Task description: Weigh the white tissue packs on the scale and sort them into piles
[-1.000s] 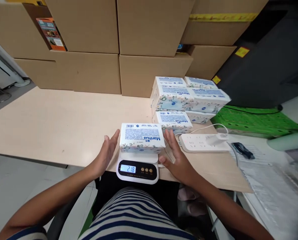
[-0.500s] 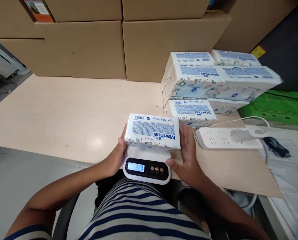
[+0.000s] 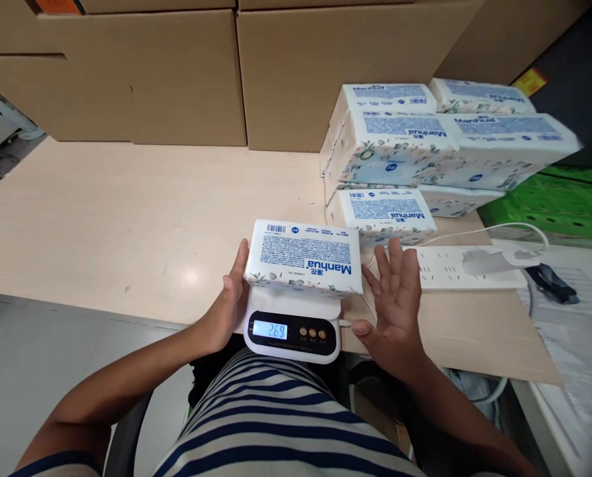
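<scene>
A white tissue pack printed "Manhua" lies on a white digital scale, whose lit display reads about 269. My left hand is at the pack's left side, fingers stretched out and closely beside its edge; I cannot tell whether it touches. To the right of the pack, my right hand is apart from it, palm facing inward with fingers spread and nothing in them. The scale's front edge sits at the near edge of the table, close to my body.
Several more tissue packs are stacked at the back right. A white power strip with cables lies behind my right hand. Cardboard boxes line the back of the table. A green crate stands at the far right.
My right hand has moved right, away from the pack, and its fingers have spread. The left hand stays beside the pack. The display has changed from about 328 to about 269.
</scene>
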`<state>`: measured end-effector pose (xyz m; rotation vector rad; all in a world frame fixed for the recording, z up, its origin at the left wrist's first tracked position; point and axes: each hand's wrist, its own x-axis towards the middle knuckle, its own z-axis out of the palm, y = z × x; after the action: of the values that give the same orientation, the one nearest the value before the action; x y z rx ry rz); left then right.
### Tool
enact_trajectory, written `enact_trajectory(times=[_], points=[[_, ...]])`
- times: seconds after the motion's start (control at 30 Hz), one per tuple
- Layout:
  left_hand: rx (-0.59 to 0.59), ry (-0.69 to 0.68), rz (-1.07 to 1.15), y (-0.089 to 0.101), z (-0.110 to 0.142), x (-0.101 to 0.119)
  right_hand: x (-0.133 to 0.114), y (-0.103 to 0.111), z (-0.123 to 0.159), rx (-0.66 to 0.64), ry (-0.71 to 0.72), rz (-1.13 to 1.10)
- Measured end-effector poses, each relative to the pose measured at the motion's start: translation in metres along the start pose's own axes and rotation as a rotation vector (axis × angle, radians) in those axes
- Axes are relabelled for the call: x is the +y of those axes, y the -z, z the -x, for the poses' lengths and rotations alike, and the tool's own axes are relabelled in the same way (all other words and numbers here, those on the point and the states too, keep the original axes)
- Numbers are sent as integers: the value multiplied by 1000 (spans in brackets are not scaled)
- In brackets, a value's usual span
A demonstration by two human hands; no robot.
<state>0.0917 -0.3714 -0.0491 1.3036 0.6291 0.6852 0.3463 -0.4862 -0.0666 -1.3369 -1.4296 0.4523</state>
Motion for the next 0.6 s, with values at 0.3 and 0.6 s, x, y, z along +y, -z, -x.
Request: enact_trajectory(times=[0.3,0.6], points=[[130,-42,-231,14,9,5,-5,6,11,-17,-39,73],[93,-64,-209,10,14,6,-3,0,21,64,-75,-12]])
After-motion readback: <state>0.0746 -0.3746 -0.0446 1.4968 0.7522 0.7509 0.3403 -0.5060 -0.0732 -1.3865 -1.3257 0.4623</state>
